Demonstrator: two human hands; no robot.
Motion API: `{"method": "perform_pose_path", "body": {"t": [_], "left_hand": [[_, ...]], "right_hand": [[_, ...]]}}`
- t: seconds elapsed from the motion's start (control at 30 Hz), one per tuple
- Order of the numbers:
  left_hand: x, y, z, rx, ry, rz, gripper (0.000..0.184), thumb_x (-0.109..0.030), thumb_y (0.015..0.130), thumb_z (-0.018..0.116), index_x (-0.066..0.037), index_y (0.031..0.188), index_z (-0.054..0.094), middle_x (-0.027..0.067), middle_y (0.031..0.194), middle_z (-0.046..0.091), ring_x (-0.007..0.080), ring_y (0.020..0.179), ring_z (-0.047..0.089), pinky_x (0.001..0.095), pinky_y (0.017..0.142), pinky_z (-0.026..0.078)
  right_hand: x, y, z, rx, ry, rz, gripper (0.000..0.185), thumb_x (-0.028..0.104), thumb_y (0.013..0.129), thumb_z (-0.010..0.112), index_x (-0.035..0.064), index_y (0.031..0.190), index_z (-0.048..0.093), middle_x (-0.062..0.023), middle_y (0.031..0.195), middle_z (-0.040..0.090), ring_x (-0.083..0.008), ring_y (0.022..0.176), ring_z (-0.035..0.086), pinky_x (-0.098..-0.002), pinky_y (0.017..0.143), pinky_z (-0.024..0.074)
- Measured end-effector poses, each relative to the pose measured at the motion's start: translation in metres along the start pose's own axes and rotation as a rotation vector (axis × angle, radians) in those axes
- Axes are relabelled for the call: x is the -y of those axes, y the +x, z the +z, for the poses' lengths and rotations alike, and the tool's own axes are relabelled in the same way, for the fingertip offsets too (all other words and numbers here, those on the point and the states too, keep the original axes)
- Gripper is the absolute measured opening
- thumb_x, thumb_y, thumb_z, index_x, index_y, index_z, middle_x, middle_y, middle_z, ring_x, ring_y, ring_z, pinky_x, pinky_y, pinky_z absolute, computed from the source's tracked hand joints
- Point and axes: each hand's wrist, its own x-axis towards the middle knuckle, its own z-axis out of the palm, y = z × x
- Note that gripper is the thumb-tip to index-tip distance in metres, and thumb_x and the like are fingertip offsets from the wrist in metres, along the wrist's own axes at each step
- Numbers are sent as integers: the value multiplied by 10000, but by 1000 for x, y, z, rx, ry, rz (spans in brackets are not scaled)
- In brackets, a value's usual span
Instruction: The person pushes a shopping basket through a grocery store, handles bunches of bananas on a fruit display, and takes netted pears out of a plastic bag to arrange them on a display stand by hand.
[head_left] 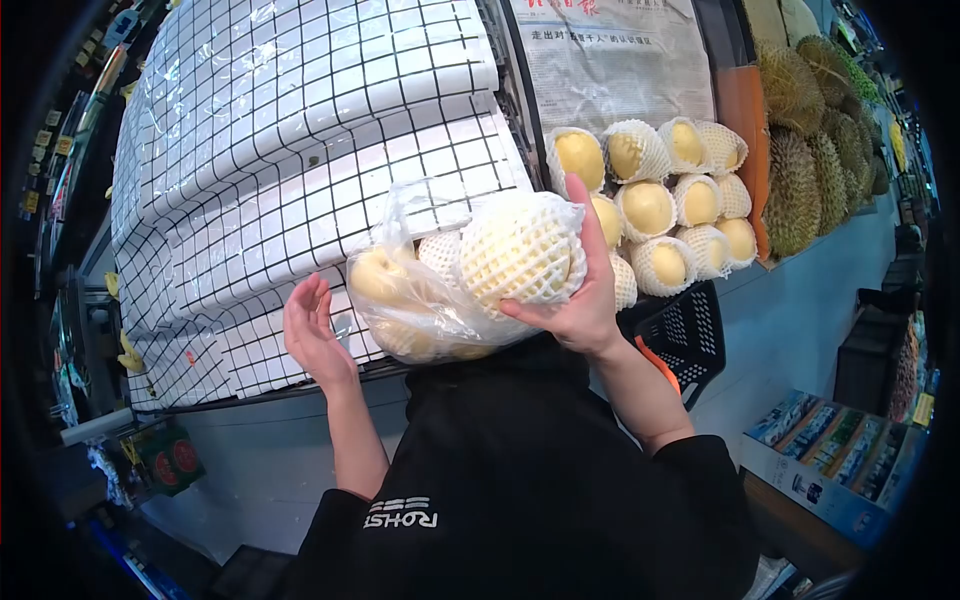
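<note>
My right hand [580, 290] is closed around a round, pale yellow fruit in a white foam net [520, 250], thumb below and fingers along its right side. The exact kind of fruit is hard to tell. Just behind and left of it, a clear plastic bag [440, 315] sits at the table's near edge with several yellow fruits inside, some bare and at least one in a foam net. My left hand [315, 330] is beside the bag's left side, fingers half bent and apart from the thumb, holding nothing that I can see.
A white grid-patterned cloth [270, 150] covers the table. To the right, several netted yellow fruits [650, 208] stand in rows beside a newspaper [620, 70]. Durians [795, 190] lie beyond an orange divider. A black basket [680, 325] and a carton of packets [830, 455] are lower right.
</note>
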Motion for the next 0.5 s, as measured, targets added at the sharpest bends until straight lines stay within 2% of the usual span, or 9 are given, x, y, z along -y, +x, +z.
{"method": "perform_pose_path", "body": {"t": [0.03,0.07,0.1,0.17,0.2,0.3,0.37,0.43,0.5], "left_hand": [[-20,-11,6,-2,7,3,551,-460,1019,408,22,1264,514,205,1279,582,292,1137,593,378,980,468],[-39,-25,14,55,-54,94,565,-449,1015,405,30,1302,489,213,1291,572,303,1160,582,388,996,456],[-55,-39,24,106,-115,187,582,-438,1011,402,38,1339,464,222,1303,562,313,1183,571,399,1012,444],[-77,-57,60,363,-128,170,636,-437,998,441,50,1405,389,248,1362,513,306,1207,555,374,1050,410],[-82,-65,75,442,-169,79,682,-459,992,437,56,1431,353,250,1371,499,294,1225,537,368,1059,394],[-87,-71,94,623,-292,-162,754,-499,980,428,73,1458,310,238,1359,497,263,1250,500,350,1067,366],[-86,-76,100,581,-319,-155,747,-497,978,414,87,1437,326,223,1321,517,262,1218,520,354,1046,387],[-83,-76,101,584,-374,-165,686,-491,976,319,35,1412,378,213,1328,528,286,1224,530,395,1049,415],[-86,-83,105,541,-445,-215,662,-481,976,315,23,1398,397,214,1310,542,294,1210,539,404,1036,431]], "right_hand": [[-1,-2,3,19,15,-33,1217,-7,651,877,19,1547,53,-138,1429,411,-246,1308,472,-398,1069,435],[-3,-1,4,98,-82,-159,1252,-19,642,881,34,1549,19,-166,1438,382,-280,1306,463,-425,1060,442],[-3,-3,5,109,-73,-155,1252,-19,642,881,34,1549,19,-166,1438,382,-280,1306,463,-425,1060,442],[-2,-8,9,178,-275,-249,1255,-31,634,878,41,1550,22,-186,1444,363,-303,1300,459,-436,1058,445],[-1,-9,11,204,-336,-283,1257,-35,632,878,44,1550,24,-192,1446,356,-311,1297,458,-439,1058,446],[10,-7,18,270,-598,-688,942,119,682,849,-37,1447,323,-260,1359,460,-444,1171,537,-489,958,477],[2,-10,20,242,-624,-729,880,122,687,832,-23,1421,369,-261,1373,443,-467,1178,521,-513,952,478],[-5,-12,18,253,-637,-857,826,197,741,820,-21,1410,388,-264,1404,415,-471,1247,478,-531,1010,436],[8,-18,15,297,-539,-777,781,231,790,784,-28,1412,390,-269,1417,409,-470,1272,463,-534,1042,405]]}}
